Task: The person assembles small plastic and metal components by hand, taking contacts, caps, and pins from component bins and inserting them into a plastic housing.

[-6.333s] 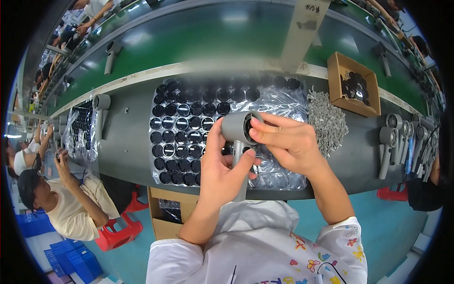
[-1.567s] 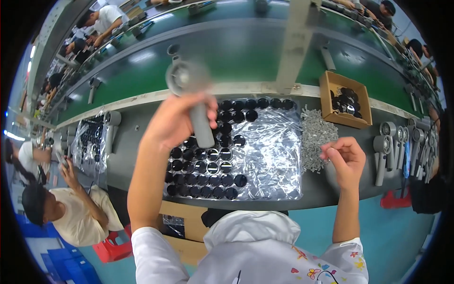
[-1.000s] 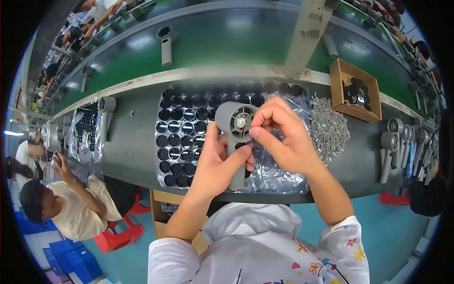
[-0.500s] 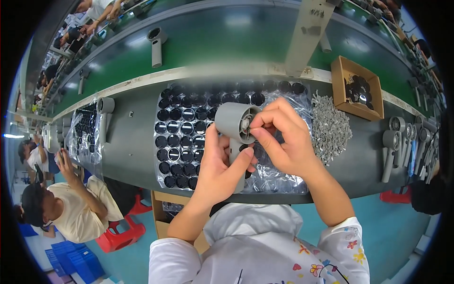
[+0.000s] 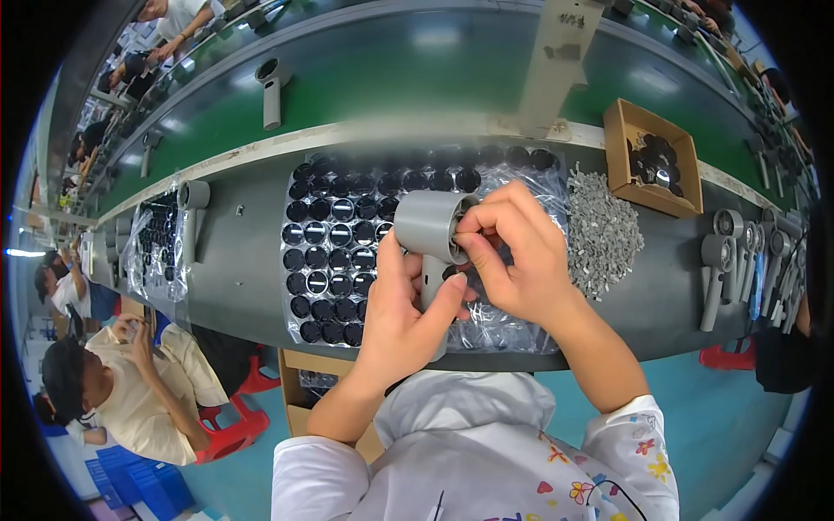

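A grey handheld fan body (image 5: 427,221) is held over the bench, its round hollow head facing right and its handle pointing down. My left hand (image 5: 391,317) is closed around the handle, thumb pressed against its front near a dark round spot. At the open rim of the head, the fingertips of my right hand (image 5: 519,260) are pinched together, partly inside. Whatever they grip there is too small and hidden to name. Beneath both hands lies a clear plastic tray (image 5: 486,334) with rows of black round caps (image 5: 317,233).
Right of the tray is a heap of small grey pieces (image 5: 604,234). Behind it stands a cardboard box (image 5: 618,161) of black round parts. Several grey fan bodies (image 5: 717,260) lie at far right. Another fan body (image 5: 272,100) rests on the green conveyor (image 5: 373,87). A co-worker (image 5: 143,391) sits at left.
The fan body in my hands has turned slightly, so less of its inside shows. The one on the conveyor has moved left. The co-worker at left has brought both hands together.
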Demonstrator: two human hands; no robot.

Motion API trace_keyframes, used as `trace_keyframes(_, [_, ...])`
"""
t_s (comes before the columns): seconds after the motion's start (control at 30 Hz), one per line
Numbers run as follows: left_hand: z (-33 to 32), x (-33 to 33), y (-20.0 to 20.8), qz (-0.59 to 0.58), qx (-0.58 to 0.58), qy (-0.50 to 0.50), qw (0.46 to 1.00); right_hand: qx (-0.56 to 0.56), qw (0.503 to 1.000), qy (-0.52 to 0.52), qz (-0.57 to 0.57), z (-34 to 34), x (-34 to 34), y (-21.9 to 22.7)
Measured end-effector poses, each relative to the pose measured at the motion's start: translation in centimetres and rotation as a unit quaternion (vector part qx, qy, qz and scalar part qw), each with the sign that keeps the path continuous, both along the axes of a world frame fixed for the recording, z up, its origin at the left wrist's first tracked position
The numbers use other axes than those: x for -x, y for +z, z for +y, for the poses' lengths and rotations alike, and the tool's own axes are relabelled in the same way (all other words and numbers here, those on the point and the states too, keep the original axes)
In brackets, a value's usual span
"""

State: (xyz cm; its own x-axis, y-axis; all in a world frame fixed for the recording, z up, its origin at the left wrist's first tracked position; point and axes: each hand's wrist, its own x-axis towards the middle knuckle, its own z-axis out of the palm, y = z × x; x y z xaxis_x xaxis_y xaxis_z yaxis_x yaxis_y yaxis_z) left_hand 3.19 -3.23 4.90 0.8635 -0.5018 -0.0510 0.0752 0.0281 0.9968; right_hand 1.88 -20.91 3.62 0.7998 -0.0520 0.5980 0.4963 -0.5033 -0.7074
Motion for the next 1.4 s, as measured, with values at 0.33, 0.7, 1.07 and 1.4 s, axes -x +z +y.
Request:
trace_keyframes(0.33, [0.21, 0.07, -0.73, 0.069, 0.035, -0.008, 0.997, 0.010, 1.000, -0.005, 0.005, 0.28, 0.17, -0.82])
trace_keyframes(0.7, [0.67, -0.03, -0.79, 0.134, 0.086, -0.016, 0.987, -0.060, 0.996, 0.039, 0.050, 0.02, 0.12, -0.65])
trace_keyframes(1.07, [0.55, 0.26, -0.53, 0.102, 0.064, -0.009, 0.993, -0.055, 0.997, 0.033, 0.035, 0.20, 0.14, -0.52])
trace_keyframes(1.4, [0.38, 0.01, -0.78, 0.115, 0.063, -0.014, 0.991, -0.082, 0.995, 0.025, 0.053, 0.18, 0.21, -0.94])
